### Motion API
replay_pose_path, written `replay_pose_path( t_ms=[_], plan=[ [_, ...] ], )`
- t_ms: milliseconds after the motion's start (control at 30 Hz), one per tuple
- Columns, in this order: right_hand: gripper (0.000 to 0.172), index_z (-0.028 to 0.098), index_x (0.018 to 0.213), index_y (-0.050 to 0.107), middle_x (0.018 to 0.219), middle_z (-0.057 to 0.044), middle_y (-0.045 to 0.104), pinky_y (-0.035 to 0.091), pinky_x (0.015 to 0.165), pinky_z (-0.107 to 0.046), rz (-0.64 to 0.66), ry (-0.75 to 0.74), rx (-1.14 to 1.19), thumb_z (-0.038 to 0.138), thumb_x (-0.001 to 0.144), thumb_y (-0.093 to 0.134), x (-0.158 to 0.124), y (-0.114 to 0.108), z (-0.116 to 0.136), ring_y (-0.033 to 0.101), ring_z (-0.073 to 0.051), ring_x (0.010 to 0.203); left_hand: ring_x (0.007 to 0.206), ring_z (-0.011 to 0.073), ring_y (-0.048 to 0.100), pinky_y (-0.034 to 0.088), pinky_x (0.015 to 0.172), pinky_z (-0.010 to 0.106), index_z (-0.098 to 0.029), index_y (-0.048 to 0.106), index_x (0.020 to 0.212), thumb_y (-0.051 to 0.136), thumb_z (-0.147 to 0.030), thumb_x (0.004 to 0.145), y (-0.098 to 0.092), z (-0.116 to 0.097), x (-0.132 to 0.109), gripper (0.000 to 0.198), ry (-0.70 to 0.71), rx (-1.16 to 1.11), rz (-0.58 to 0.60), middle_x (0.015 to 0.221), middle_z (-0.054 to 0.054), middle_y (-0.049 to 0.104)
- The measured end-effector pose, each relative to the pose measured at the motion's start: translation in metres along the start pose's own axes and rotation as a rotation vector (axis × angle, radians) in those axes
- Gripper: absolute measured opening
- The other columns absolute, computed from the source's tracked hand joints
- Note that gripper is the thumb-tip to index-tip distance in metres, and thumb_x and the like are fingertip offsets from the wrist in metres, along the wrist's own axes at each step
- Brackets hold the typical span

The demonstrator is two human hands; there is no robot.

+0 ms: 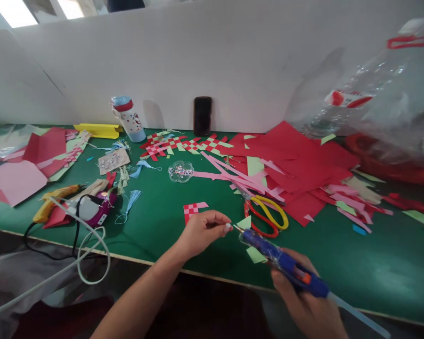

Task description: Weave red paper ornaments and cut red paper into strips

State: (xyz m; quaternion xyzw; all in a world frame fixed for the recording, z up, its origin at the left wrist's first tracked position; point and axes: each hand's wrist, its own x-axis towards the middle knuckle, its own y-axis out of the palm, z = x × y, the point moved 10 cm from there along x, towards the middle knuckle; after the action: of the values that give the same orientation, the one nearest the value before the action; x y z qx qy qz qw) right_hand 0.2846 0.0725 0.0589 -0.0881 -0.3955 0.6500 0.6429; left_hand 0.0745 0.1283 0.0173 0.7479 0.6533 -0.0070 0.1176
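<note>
Blue glue gun (282, 261): in the head view, it is in my right hand (304, 296), above the front edge of the green table (346, 263). My right fingers are closed around its body; a translucent glue stick (362, 316) projects from the rear. My left hand (203, 230) is partly curled, thumb and forefinger pinched on a small white piece (228, 228), just beside the nozzle tip. Scissors (283, 221) with red and yellow handles lie beyond the gun.
</note>
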Motion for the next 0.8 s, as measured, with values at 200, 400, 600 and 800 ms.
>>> replay_pose_path(
  t_ms=[200, 400, 600, 800],
  plan=[
    [0.021, 0.024, 0.109, 0.055, 0.083, -0.001, 0.069, 0.056, 0.057, -0.022, 0.057, -0.074, -0.019, 0.035, 0.091, 0.056, -0.0005, 0.0135, 0.0073, 0.07, -0.016, 0.066, 0.063, 0.009, 0.056, 0.046, 0.064, 0.022, -0.013, 0.071, 0.084, 0.075, -0.027, 0.07, 0.0001, -0.0005, -0.0042, 0.02, 0.021, 0.021, 0.017, 0.069, 0.001, 0.065],
    [0.023, 0.023, 0.111, 0.056, 0.084, -0.003, 0.068, 0.056, 0.057, -0.022, 0.015, -0.095, -0.031, 0.034, 0.091, 0.057, -0.0016, 0.0099, 0.0057, 0.07, -0.017, 0.065, 0.062, 0.0087, 0.056, 0.046, 0.063, 0.021, -0.014, 0.072, 0.084, 0.073, -0.026, 0.073, -0.0029, -0.0004, -0.0042, 0.017, 0.039, 0.025, 0.013, 0.068, 0.0, 0.065],
    [0.022, 0.023, 0.109, 0.057, 0.082, -0.002, 0.068, 0.056, 0.055, -0.022, 0.031, -0.097, -0.033, 0.034, 0.09, 0.057, -0.0004, 0.0113, 0.0075, 0.069, -0.017, 0.063, 0.065, 0.0094, 0.058, 0.048, 0.066, 0.022, -0.014, 0.072, 0.084, 0.073, -0.024, 0.072, -0.0037, -0.0009, -0.004, 0.016, 0.036, 0.03, 0.007, 0.072, 0.001, 0.067],
    [0.024, 0.023, 0.109, 0.057, 0.082, -0.002, 0.068, 0.057, 0.056, -0.024, 0.039, -0.066, -0.029, 0.037, 0.09, 0.056, -0.002, 0.0136, 0.0018, 0.07, -0.017, 0.064, 0.066, 0.0101, 0.059, 0.049, 0.066, 0.023, -0.014, 0.073, 0.087, 0.071, -0.023, 0.073, -0.005, 0.0003, -0.0059, 0.017, 0.043, 0.04, -0.006, 0.072, 0.002, 0.067]
  ],
)
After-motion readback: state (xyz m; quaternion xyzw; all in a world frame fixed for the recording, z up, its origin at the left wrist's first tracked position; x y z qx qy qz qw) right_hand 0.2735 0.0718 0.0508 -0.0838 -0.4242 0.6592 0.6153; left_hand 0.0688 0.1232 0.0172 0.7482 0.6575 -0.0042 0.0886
